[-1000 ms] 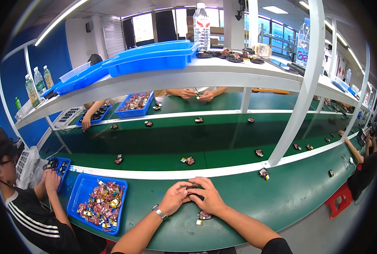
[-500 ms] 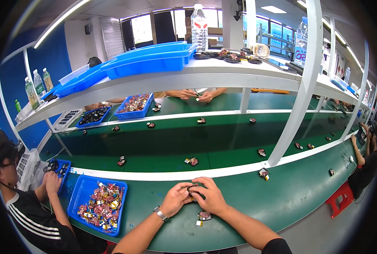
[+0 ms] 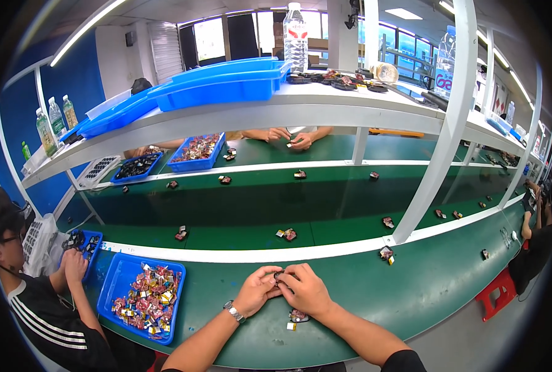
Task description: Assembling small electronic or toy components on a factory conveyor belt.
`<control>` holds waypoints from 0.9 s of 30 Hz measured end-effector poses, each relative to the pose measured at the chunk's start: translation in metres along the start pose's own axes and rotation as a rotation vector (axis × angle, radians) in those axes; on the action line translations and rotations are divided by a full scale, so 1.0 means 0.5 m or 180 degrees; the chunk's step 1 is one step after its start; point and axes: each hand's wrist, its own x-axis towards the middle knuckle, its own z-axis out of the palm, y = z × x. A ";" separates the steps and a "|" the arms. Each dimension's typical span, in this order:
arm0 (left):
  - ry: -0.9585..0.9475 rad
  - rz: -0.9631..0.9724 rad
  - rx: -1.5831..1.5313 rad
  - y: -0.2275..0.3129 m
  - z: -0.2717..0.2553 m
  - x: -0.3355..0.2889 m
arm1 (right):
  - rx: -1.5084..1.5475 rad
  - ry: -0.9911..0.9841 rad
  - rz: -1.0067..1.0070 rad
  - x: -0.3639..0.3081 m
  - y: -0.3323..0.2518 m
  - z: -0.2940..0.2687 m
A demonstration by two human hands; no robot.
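Over the near green bench, my left hand [image 3: 257, 292] is closed around a small black part [image 3: 278, 276], apparently a casing, mostly hidden by fingers. My right hand [image 3: 306, 291] meets it from the other side, its fingertips pinched onto the same part. Just under my right hand lies a small circuit board assembly [image 3: 298, 316] with a white-and-yellow piece attached, partly covered by the hand. To the left of my left forearm stands a blue bin [image 3: 180, 273] heaped with red circuit boards and small batteries.
Beyond a white rail [image 3: 226, 255], small assemblies sit spaced along a green conveyor belt [image 3: 245, 214]. A white post [image 3: 434, 136] holds up a shelf [image 3: 226, 118] with blue trays [image 3: 217, 93] and bottles. At left, a co-worker's hands [image 3: 73, 265] work beside another blue bin [image 3: 92, 253].
The assemblies on the belt have shifted slightly to the right. My right hand's fingers have come down closer onto the black part; my left hand has barely moved.
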 end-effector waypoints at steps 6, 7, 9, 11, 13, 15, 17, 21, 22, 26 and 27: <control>0.0030 -0.0048 0.0026 0.005 0.004 -0.001 | -0.0197 -0.0007 0.0014 -0.007 0.004 0.014; 0.0035 -0.0066 0.0034 0.003 0.004 -0.001 | -0.0195 -0.0008 0.0017 -0.008 0.004 0.013; 0.0028 -0.0077 0.0051 0.003 0.007 0.000 | -0.0214 0.0016 0.0032 -0.010 0.003 0.012; 0.0015 -0.0087 0.0060 0.004 0.008 -0.001 | -0.0241 0.0020 0.0021 -0.009 0.003 0.011; 0.0003 -0.0065 0.0078 0.004 0.007 -0.002 | -0.0268 0.0027 0.0009 -0.009 0.005 0.012; 0.0030 -0.0095 0.0073 0.002 0.006 -0.003 | -0.0234 0.0024 -0.0078 -0.008 0.008 0.013; 0.0055 -0.0113 0.0075 0.002 0.003 -0.002 | -0.0149 0.0020 -0.0130 -0.004 0.011 0.009; 0.0064 -0.0037 -0.0001 0.003 0.005 -0.002 | 0.0095 -0.0295 -0.0204 0.005 0.023 -0.007; 0.0079 -0.0009 0.0000 0.003 0.006 -0.004 | 0.0103 -0.0301 -0.0204 0.006 0.022 -0.010; 0.0042 0.0072 0.0126 0.003 0.007 0.000 | 0.0199 -0.0498 -0.0009 0.011 0.021 -0.022; 0.0058 0.0063 0.0134 0.006 0.012 0.000 | 0.0224 -0.0498 0.0006 0.011 0.022 -0.026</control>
